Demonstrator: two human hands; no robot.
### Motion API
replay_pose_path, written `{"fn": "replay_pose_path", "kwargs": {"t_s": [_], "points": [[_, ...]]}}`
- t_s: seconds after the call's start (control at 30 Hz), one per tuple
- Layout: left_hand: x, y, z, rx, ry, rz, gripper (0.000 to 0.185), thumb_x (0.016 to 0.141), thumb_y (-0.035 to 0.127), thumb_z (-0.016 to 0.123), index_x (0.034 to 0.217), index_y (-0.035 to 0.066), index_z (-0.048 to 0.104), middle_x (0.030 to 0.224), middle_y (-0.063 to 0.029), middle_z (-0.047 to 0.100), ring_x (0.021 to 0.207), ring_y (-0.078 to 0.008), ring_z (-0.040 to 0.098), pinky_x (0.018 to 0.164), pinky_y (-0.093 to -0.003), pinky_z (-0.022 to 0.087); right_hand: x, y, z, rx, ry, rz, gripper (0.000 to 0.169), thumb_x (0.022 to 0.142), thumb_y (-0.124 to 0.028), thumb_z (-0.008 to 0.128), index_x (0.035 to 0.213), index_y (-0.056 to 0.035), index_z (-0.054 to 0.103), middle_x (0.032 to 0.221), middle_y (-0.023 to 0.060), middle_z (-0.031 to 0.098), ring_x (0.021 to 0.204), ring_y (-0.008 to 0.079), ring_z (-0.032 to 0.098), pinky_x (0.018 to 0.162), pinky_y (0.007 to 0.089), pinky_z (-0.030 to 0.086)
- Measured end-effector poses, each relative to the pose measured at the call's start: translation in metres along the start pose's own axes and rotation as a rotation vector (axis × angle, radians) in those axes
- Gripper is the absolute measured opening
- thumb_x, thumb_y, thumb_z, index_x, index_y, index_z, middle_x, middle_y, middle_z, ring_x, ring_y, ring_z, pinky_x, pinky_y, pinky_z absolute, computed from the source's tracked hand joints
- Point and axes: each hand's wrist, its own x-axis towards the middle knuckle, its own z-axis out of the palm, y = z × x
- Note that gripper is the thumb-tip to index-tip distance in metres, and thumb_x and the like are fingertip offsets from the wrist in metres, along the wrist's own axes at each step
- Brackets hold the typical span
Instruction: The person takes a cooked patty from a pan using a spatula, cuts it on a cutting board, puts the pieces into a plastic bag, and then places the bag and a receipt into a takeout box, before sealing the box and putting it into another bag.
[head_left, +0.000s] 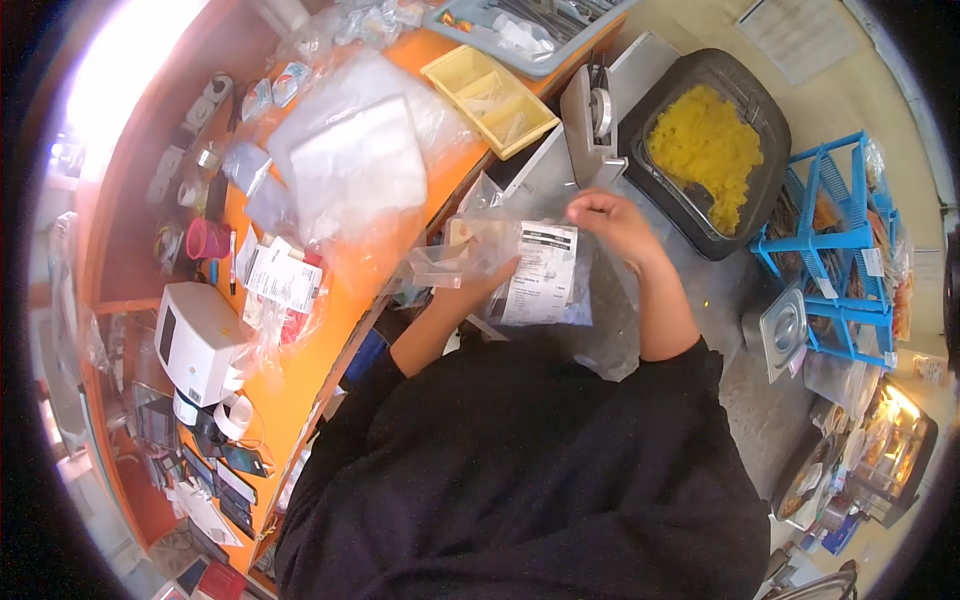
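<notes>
My left hand (480, 285) is around a clear plastic bag (487, 238) and partly hidden by it. Something pale, perhaps a food container, shows through the plastic. A printed paper slip (544, 281) bearing writing lies flat against the bag's right side. At the slip's upper right corner is my right hand (611, 221), its fingers curled with thumb and fingertips close together. Whether it pinches something thin, I cannot make out. Beyond that hand stands a grey tape dispenser (589, 139) with a roll of tape in it.
Left is an orange counter (341, 330) with plastic bags (360, 165), a yellow divided tray (491, 101) and a white label printer (196, 341). Right are a black electric pan (772, 112) of yellow food (705, 150) and a blue rack (821, 240). A lit glass case (889, 450) glows lower right.
</notes>
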Motion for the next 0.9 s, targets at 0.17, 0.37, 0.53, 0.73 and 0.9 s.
{"fn": "replay_pose_path", "kwargs": {"t_s": [0.17, 0.37, 0.53, 0.73, 0.9], "points": [[0.013, -0.051, 0.031, 0.018, -0.007, 0.201, 0.049, 0.082, 0.033, 0.068, 0.115, -0.001, 0.055, 0.109, -0.0195, 0.058, 0.103, -0.0342, 0.055, 0.092, -0.0418, 0.042, 0.004, 0.030, 0.044, -0.161, 0.088, -0.022, 0.038, 0.064, -0.017, 0.085, 0.095, -0.0026, 0.068, 0.099, 0.0101, 0.061, 0.090, 0.0218, 0.061, 0.082, 0.0315, 0.048], [0.012, -0.030, 0.026, -0.058, -0.077, 0.108, 0.069, 0.075, 0.040, 0.074, 0.129, 0.003, 0.049, 0.122, -0.0168, 0.055, 0.115, -0.0326, 0.050, 0.101, -0.0428, 0.037, -0.001, 0.026, 0.045, -0.203, 0.307, -0.089, 0.058, 0.055, -0.015, 0.088, 0.106, -0.0057, 0.062, 0.106, 0.0126, 0.058, 0.105, 0.0244, 0.054, 0.089, 0.0348, 0.045], [0.013, -0.089, 0.064, 0.264, 0.122, 0.296, 0.065, 0.076, 0.039, 0.072, 0.128, 0.008, 0.051, 0.122, -0.0140, 0.056, 0.121, -0.0331, 0.045, 0.104, -0.0450, 0.032, -0.016, -0.016, 0.058, -0.675, 0.213, -0.188, 0.039, 0.071, -0.029, 0.079, 0.101, -0.0070, 0.067, 0.117, 0.0123, 0.056, 0.112, 0.0295, 0.051, 0.088, 0.0364, 0.045], [0.009, 0.028, -0.024, 0.207, -0.045, 0.250, 0.053, 0.083, 0.041, 0.064, 0.124, 0.009, 0.054, 0.118, -0.0138, 0.060, 0.101, -0.0301, 0.062, 0.088, -0.0393, 0.049, 0.032, -0.041, 0.037, -0.686, 0.148, -0.289, 0.027, 0.087, -0.030, 0.064, 0.103, -0.0087, 0.069, 0.104, 0.0114, 0.062, 0.094, 0.0283, 0.059, 0.078, 0.0347, 0.048], [-0.002, -0.028, 0.028, -0.311, -0.051, 0.025, 0.034, 0.079, 0.029, 0.067, 0.104, 0.008, 0.060, 0.094, -0.0143, 0.064, 0.083, -0.0309, 0.064, 0.072, -0.0385, 0.051, 0.134, -0.087, 0.072, -0.796, 0.086, -0.436, 0.025, 0.089, -0.024, 0.058, 0.108, -0.0116, 0.068, 0.108, 0.0128, 0.064, 0.092, 0.0302, 0.064, 0.079, 0.0372, 0.050]]}}
